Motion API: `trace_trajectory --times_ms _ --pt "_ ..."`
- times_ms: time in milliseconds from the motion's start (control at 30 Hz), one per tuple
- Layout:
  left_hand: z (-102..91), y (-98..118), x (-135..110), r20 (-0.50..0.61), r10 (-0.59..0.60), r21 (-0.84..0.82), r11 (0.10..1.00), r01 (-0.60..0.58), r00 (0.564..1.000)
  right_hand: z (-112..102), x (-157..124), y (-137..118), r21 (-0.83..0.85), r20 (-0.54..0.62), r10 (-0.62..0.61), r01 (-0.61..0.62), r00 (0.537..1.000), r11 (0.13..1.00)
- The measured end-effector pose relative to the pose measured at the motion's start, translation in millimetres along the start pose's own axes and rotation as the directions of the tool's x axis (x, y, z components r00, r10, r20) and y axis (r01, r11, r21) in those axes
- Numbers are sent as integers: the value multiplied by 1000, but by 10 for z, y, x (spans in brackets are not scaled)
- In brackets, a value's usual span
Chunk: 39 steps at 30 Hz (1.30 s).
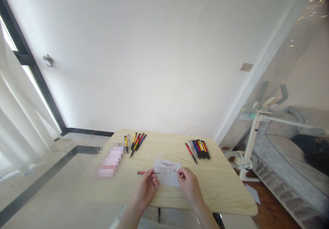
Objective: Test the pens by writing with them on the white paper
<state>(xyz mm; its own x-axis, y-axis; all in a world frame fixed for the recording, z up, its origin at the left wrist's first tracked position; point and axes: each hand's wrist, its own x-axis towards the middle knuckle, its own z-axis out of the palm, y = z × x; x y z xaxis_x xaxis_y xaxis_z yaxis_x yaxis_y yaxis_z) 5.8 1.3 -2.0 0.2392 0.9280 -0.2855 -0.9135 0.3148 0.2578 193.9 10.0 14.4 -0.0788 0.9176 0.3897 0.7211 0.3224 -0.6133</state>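
Observation:
My left hand [148, 187] is closed in a pinch, palm partly turned up. A red pen [140, 172] with a black end sticks out on its left, and a thin dark rod [157, 173], looking like a refill, points right from the fingertips. Whether rod and pen are joined is hidden by the fingers. My right hand [189, 183] pinches at the right edge of a marked white paper [168, 180]; anything between its fingertips is too small to make out. The paper lies on the table between both hands, covered with dark and reddish marks.
On the wooden table [216, 191], several pens [138, 142] lie loosely at the back left. Another row of pens [202, 149] lies at the back right, with a red pen [191, 153] beside it. A pixelated pinkish item [111, 162] is near the left edge. A white wall stands behind.

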Motion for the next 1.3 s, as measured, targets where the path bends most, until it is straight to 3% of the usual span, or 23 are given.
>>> trace_trajectory --times_ms 300,600,1133,1300 --pt "-3 12 -5 18 -3 -23 1000 3 1000 148 55 122 -223 -84 -7 -12 996 975" --pt "-8 19 -2 11 -9 -26 1000 10 1000 148 26 95 -225 -12 39 -41 999 974" --pt "0 52 -18 45 19 -113 994 -14 999 114 26 45 -222 12 19 -16 1000 975" --pt "10 63 -27 35 9 -70 997 -7 999 96 43 32 -227 -2 11 -11 1000 974"
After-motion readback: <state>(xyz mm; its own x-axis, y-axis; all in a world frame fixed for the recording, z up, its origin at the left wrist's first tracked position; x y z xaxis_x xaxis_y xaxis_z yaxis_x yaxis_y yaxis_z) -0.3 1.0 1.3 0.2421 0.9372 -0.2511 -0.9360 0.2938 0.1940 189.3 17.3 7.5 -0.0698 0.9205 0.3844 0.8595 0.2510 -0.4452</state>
